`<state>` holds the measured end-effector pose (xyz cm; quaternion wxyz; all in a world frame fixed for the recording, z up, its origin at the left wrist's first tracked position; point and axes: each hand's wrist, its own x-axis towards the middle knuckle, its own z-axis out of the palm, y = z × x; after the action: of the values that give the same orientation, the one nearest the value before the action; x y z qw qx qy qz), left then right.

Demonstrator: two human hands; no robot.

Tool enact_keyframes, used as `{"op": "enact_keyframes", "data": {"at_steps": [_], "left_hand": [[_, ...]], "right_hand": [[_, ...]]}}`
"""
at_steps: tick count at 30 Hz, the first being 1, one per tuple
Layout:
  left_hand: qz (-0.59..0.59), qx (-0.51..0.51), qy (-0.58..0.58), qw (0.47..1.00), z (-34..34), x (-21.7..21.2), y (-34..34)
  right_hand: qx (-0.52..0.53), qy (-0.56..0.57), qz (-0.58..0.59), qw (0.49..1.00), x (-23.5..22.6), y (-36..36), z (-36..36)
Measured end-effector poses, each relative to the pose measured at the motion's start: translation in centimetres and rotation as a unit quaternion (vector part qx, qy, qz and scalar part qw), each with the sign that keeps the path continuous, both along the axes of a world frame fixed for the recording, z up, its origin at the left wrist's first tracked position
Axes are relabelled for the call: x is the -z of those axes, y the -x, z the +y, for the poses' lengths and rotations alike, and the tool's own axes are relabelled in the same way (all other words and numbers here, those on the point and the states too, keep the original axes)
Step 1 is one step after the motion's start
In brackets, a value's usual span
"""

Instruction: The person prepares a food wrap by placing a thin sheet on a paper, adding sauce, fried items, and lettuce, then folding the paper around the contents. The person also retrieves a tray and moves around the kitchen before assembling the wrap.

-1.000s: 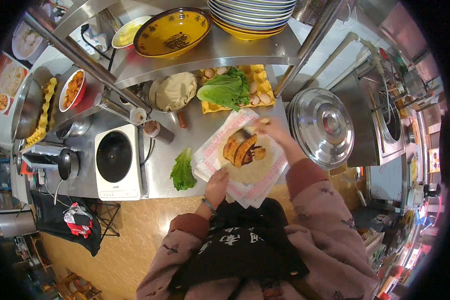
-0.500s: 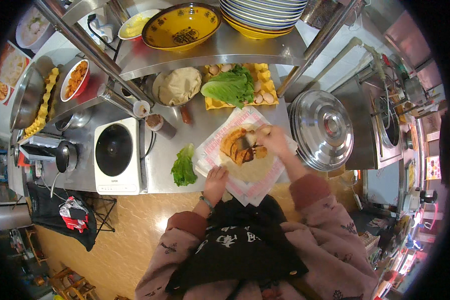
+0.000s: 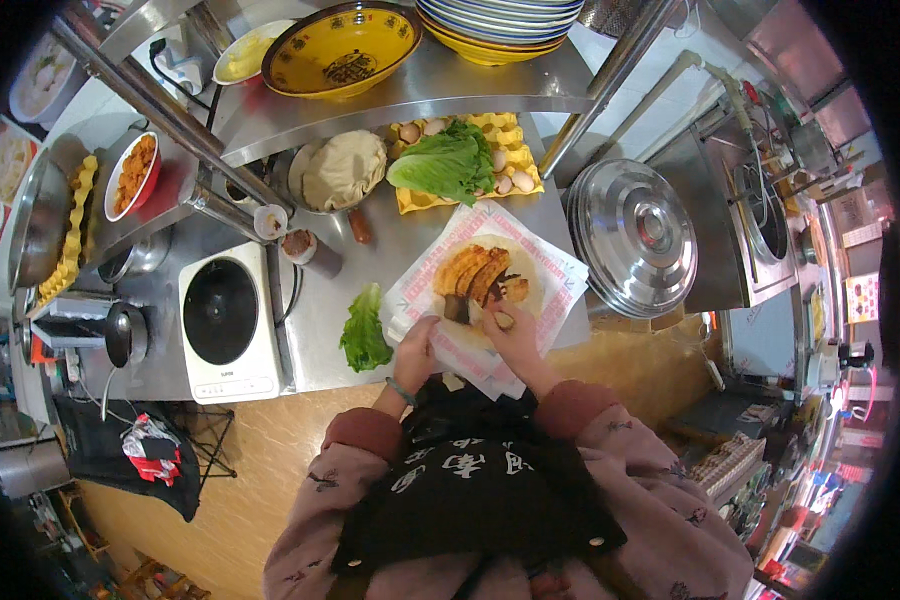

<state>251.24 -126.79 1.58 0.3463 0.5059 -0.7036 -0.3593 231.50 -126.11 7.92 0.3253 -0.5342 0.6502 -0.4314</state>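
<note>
A pale round flatbread [image 3: 528, 262] lies on printed wrapping paper [image 3: 560, 312] at the counter's front edge. Browned, sauce-streaked slices of filling [image 3: 467, 268] sit on it, with dark sauce beside them. My left hand [image 3: 416, 346] is closed at the paper's left corner, gripping its edge; whether it also catches bread is unclear. At the bread's near edge, my right hand [image 3: 513, 336] has its fingers pinched on the flatbread, just below the filling. A loose lettuce leaf [image 3: 365, 330] lies left of the paper.
Lettuce [image 3: 440, 170] rests on a yellow egg tray [image 3: 528, 155] behind the paper. A sauce bottle [image 3: 315, 255] and a cloth-covered bowl [image 3: 340, 172] stand back left. Left is a white cooktop [image 3: 230, 385]; right, stacked steel lids [image 3: 635, 235]. A shelf [image 3: 510, 92] overhangs.
My right hand has moved from the bread's right side down to its near edge. My left hand has shifted slightly and closed more at the paper's corner. The view has tilted a little.
</note>
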Motion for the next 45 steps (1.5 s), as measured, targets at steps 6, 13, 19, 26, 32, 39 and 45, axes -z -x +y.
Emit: {"op": "enact_keyframes", "data": {"at_steps": [6, 13, 19, 26, 32, 39, 45], "left_hand": [[-0.052, 0.071, 0.047, 0.995, -0.6, 0.1, 0.0], [-0.159, 0.144, 0.077, 0.974, -0.9, 0.7, -0.5], [-0.159, 0.141, 0.043, 0.976, -1.0, 0.7, -0.5], [-0.16, 0.13, 0.082, 0.975, -1.0, -0.1, -0.4], [-0.161, 0.135, 0.065, 0.976, -1.0, -0.4, -0.2], [-0.169, 0.128, 0.061, 0.975, -0.9, -0.1, -0.1], [-0.174, 0.131, 0.069, 0.974, -0.8, 0.1, -0.2]], "right_hand": [[0.038, -0.145, -0.01, 0.989, 1.7, 2.5, 3.3], [0.039, -0.194, -0.027, 0.98, -3.3, 4.4, 2.4], [0.007, -0.107, 0.015, 0.994, -1.6, 4.9, 1.5], [0.053, -0.202, 0.117, 0.971, -2.1, 6.7, 1.5], [0.006, -0.105, -0.064, 0.992, -1.3, 6.4, -2.1], [0.08, -0.06, -0.016, 0.995, -2.2, 9.5, -1.8], [0.067, -0.159, 0.069, 0.983, -2.8, 9.6, -0.7]]}}
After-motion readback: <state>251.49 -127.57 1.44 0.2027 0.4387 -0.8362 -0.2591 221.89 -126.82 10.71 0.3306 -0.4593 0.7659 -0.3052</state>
